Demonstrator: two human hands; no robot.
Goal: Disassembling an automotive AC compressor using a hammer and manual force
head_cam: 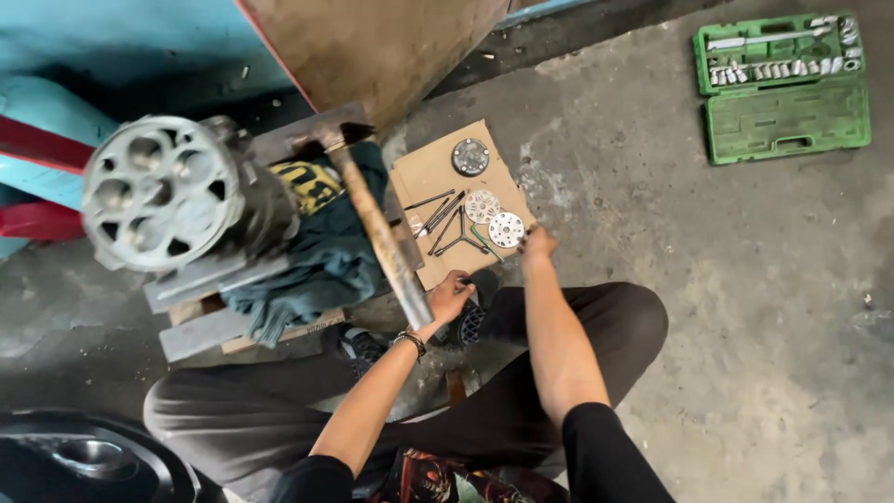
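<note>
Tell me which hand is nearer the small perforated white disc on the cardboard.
Right. The right hand reaches beside the white disc; the left hand grips the hammer handle, farther back.

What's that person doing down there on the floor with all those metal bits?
A person squats on a concrete floor. Their left hand grips a hammer by its handle. Their right hand reaches to a cardboard sheet holding round metal discs and long bolts. A round metal machine part rests on wood nearby.

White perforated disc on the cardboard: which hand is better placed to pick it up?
Right. The right hand hangs at the cardboard's edge beside the white disc; whether it touches is unclear. The left hand is gripping the hammer handle.
</note>
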